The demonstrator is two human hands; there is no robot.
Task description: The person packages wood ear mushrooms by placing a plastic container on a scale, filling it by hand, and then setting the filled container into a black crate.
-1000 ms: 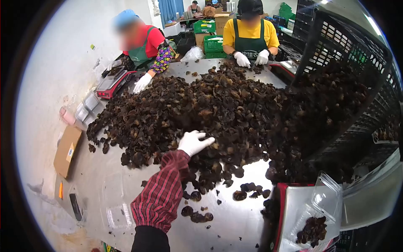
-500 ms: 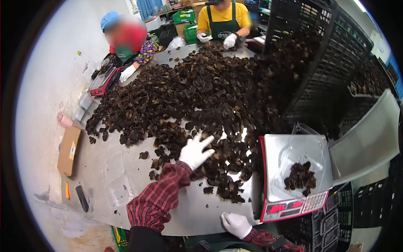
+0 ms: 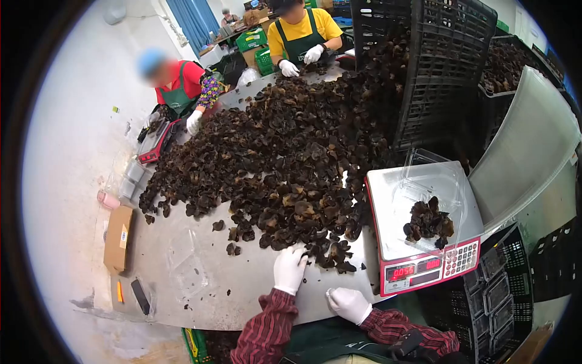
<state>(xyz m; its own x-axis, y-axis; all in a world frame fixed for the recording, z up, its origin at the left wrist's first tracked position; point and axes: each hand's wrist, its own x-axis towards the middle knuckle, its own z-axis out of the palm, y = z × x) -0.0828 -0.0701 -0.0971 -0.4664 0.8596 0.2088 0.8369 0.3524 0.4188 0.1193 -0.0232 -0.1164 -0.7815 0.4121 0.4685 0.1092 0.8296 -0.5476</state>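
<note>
A broad heap of dark brown wood ear mushrooms (image 3: 273, 145) covers much of the metal table (image 3: 236, 291). At its near edge my left hand (image 3: 290, 269), in a white glove, has its fingers drawn together against the mushrooms; the fingertips are partly hidden among them. My right hand (image 3: 350, 305), also gloved, is closed near the table's front edge, below the scale; whatever it may hold is hidden. On the red and silver scale (image 3: 394, 242) lies a clear plastic box (image 3: 451, 188) with a small clump of mushrooms (image 3: 429, 223) inside. The scale's red digits are lit.
Black crates (image 3: 445, 73) with mushrooms stand at the right, beside a pale curved panel (image 3: 527, 145). A cardboard box (image 3: 118, 239) and a dark phone-like object (image 3: 140, 296) lie at left. Two co-workers (image 3: 306, 36) (image 3: 179, 91) work across the table.
My left hand has come back towards me from the heap, its spread fingers now drawn together. Mushrooms have shifted nearer along the front edge. My right hand stays closed. The view has tilted.
</note>
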